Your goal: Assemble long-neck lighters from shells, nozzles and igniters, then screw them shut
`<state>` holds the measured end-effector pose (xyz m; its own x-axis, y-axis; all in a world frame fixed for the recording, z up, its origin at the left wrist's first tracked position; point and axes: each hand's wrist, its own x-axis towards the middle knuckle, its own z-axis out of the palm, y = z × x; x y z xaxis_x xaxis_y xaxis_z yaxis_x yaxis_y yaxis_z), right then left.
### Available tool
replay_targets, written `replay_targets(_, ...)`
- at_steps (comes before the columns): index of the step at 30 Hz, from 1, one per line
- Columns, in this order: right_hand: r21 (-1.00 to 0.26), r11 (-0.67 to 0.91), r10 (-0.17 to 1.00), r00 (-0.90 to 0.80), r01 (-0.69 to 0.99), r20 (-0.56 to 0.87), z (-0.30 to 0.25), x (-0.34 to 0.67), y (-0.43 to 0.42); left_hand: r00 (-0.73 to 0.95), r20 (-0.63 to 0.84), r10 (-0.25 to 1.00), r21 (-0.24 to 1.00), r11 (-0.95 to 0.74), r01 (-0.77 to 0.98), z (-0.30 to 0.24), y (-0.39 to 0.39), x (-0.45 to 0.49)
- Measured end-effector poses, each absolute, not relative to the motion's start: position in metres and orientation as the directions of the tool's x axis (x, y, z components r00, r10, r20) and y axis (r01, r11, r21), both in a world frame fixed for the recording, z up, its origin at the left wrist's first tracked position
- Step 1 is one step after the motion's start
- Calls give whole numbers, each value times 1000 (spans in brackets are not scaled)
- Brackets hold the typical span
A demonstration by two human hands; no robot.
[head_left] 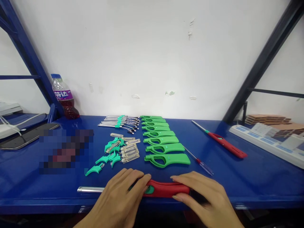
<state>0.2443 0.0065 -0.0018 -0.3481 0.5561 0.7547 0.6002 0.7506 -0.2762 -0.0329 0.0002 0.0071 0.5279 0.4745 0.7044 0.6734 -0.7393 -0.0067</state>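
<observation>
Two hands hold a red lighter [166, 189] flat at the near edge of the blue table [261, 180] — the left hand [123, 193] curled over the joint where its metal tube [90, 189] begins, the right hand [201, 196] wrapped loosely about the grip's rear. Neither is clenched. Green shells [166, 148] lie in a row just beyond, with a screwdriver [200, 163] beside them. Steady work here likely calls for even pressure from both sides and a level tube — so close to the edge, a slip could send the lighter off.
</observation>
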Motion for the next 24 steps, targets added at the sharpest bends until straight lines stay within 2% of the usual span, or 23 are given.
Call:
replay_targets(10, -365, 713, 612, -277, 598, 741, -2, 242, 9, 484, 735, 475, 57, -754, 654, 11, -2, -31)
replay_targets(16, -398, 737, 615, -298, 547, 730, -2, 243, 9, 500, 695, 516, 105, -761, 640, 16, -7, -29)
replay_targets(24, -420, 765, 616, -367, 487, 697, 0, 245, 9, 571, 674, 468, -32, -755, 655, 9, -5, -28)
